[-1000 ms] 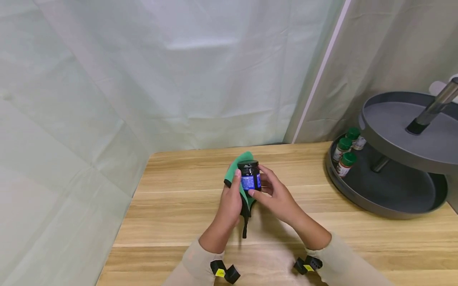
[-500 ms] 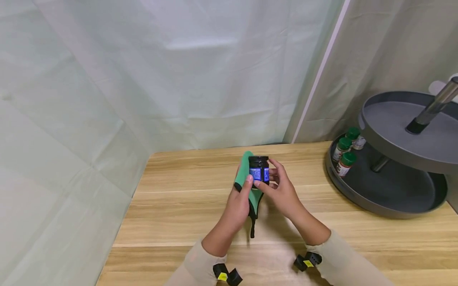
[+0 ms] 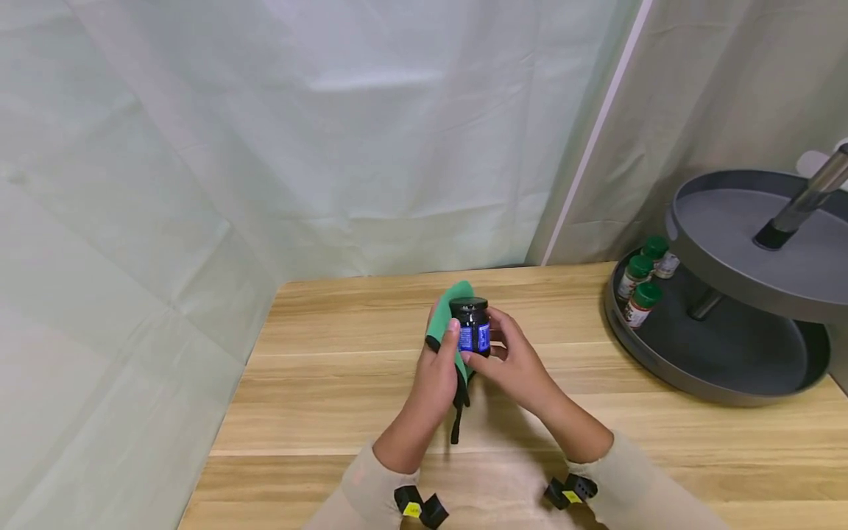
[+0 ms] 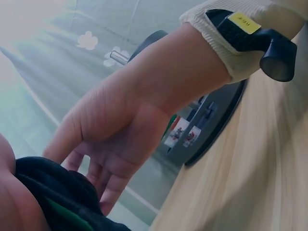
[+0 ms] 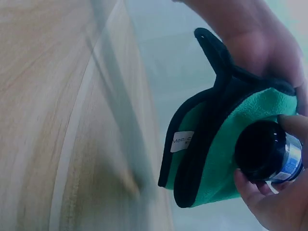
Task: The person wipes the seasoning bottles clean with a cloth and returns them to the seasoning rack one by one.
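Observation:
A dark jar with a black lid and blue label [image 3: 473,327] is held upright above the wooden table. My right hand [image 3: 518,364] grips it from the right, thumb at its lower front and fingers behind. A green cloth with black edging [image 3: 440,321] is held by my left hand [image 3: 435,375] against the jar's left side, the left thumb lying on the front. In the right wrist view the folded cloth [image 5: 231,144] touches the jar [image 5: 262,151], and its black loop sticks out. The left wrist view shows only the cloth's dark edge [image 4: 57,192] near my fingers.
At the right stands a two-tier dark grey turntable rack [image 3: 715,397] with a metal post. Several small green-capped spice jars [image 3: 641,304] sit on its lower tier, at the left. Pale curtains [image 3: 397,147] hang behind the wooden table [image 3: 318,412].
The hands, jar and cloth moved right and slightly up, then back left and down. The jar has turned a little, showing more of the label's other side. Both hands keep their hold.

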The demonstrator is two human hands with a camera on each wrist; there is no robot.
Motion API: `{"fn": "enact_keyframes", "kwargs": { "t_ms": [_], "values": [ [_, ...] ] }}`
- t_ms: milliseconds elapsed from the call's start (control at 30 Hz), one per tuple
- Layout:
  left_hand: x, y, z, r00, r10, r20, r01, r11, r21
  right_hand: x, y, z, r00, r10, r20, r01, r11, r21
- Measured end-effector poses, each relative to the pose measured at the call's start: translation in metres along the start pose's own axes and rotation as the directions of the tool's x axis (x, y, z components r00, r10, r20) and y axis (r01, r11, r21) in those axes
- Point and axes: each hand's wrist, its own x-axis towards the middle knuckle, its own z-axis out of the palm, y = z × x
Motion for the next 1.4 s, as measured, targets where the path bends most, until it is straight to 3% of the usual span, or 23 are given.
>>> {"fn": "enact_keyframes", "kwargs": {
  "t_ms": [200, 333, 533, 633, 867, 1067, 1200, 1333, 1400],
  "values": [
    [0.004, 0.001, -0.004, 0.997, -0.002, -0.083, -0.006, 0.995, -0.099, -0.006, -0.006, 0.003, 0.995, -0.067, 0.076, 0.068, 0.998, -0.014],
    [0.004, 0.000, -0.005, 0.994, -0.016, -0.104, 0.005, 0.994, -0.107, -0.008, -0.009, 0.002, 0.994, -0.082, 0.075, 0.083, 0.997, -0.007],
    [0.002, -0.001, -0.001, 0.999, -0.020, -0.049, 0.014, 0.991, -0.133, -0.005, -0.008, 0.002, 0.999, -0.047, 0.019, 0.046, 0.999, 0.028],
    [0.001, -0.001, 0.002, 1.000, -0.010, -0.009, 0.009, 0.991, -0.136, -0.002, -0.006, 0.002, 0.999, -0.031, -0.025, 0.031, 1.000, -0.001],
    [-0.004, -0.004, 0.011, 0.999, 0.003, 0.049, -0.002, 1.000, -0.012, 0.002, 0.001, -0.004, 0.994, -0.056, -0.099, 0.041, 0.989, -0.141],
    [-0.008, -0.003, 0.015, 0.994, -0.046, 0.099, 0.039, 0.997, 0.071, 0.007, 0.007, -0.011, 0.988, -0.047, -0.144, 0.026, 0.989, -0.144],
    [-0.006, -0.003, 0.012, 0.995, -0.067, 0.076, 0.069, 0.997, -0.023, 0.007, 0.006, -0.011, 0.987, -0.064, -0.148, 0.048, 0.993, -0.107],
    [-0.003, -0.001, 0.009, 0.994, -0.099, 0.041, 0.105, 0.982, -0.160, 0.004, 0.004, -0.008, 0.981, -0.111, -0.156, 0.104, 0.993, -0.051],
    [-0.001, -0.001, 0.007, 0.992, -0.122, 0.022, 0.124, 0.974, -0.188, 0.001, 0.001, -0.005, 0.976, -0.148, -0.161, 0.147, 0.989, -0.023]
  ]
}}
